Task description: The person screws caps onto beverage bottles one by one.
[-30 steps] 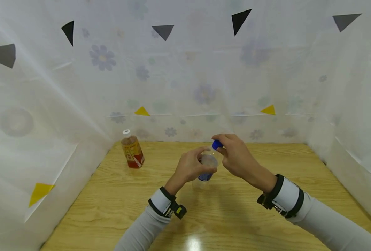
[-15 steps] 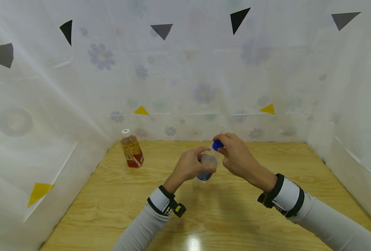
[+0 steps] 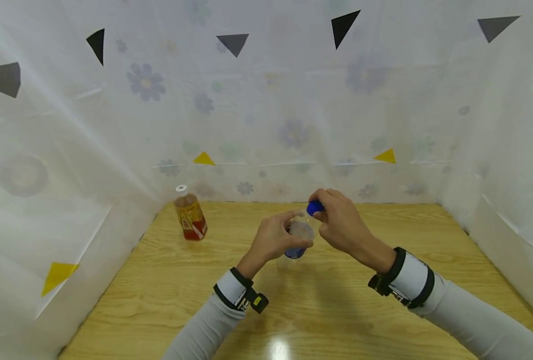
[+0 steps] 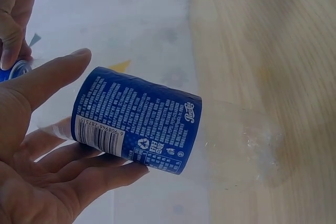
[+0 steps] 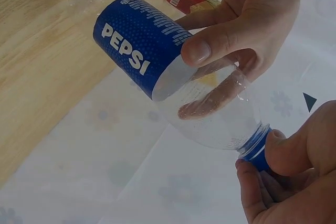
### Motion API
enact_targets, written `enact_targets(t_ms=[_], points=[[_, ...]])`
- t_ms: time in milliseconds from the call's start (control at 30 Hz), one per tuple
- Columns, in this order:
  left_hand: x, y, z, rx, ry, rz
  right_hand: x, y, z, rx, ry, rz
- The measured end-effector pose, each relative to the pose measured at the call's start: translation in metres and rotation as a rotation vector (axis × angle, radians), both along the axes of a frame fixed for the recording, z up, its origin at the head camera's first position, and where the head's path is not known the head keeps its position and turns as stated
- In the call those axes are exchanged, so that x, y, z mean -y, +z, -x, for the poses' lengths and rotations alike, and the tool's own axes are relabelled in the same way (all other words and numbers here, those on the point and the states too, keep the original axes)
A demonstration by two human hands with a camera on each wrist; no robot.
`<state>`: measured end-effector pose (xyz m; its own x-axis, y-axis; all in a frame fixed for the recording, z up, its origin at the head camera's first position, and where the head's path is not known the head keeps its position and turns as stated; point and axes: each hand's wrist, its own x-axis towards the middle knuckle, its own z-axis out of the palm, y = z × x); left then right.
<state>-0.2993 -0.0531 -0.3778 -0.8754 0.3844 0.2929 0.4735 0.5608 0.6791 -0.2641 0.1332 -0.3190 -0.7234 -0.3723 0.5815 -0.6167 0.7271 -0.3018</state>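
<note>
A clear plastic Pepsi bottle (image 5: 136, 45) with a blue label stands on the table, tilted slightly to the right in the head view. My left hand (image 3: 273, 236) grips it around the label and shoulder, thumb on the near side and fingers behind. The blue cap (image 3: 315, 207) sits at the bottle's neck, pinched between the thumb and fingers of my right hand (image 3: 343, 220). In the right wrist view the cap is at the threaded neck (image 5: 255, 139); whether it is still screwed on I cannot tell. Through the clear plastic no drink shows.
A second bottle (image 3: 190, 216) with a white cap, a yellow-red label and reddish-brown drink stands at the table's back left. The wooden table (image 3: 180, 300) is enclosed by pale floral sheets (image 3: 257, 110) with black, grey and yellow triangles.
The right hand and the cap have shifted slightly up and to the right, turning a little. My left hand keeps its grip on the bottle almost unmoved.
</note>
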Motion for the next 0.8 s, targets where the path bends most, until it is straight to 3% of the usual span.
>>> enact_targets(t_ms=[800], points=[[-0.0037, -0.001, -0.0033, -0.043, 0.03, -0.02, 0.0002, -0.0001, -0.0005, 0.006, -0.031, 0.005]])
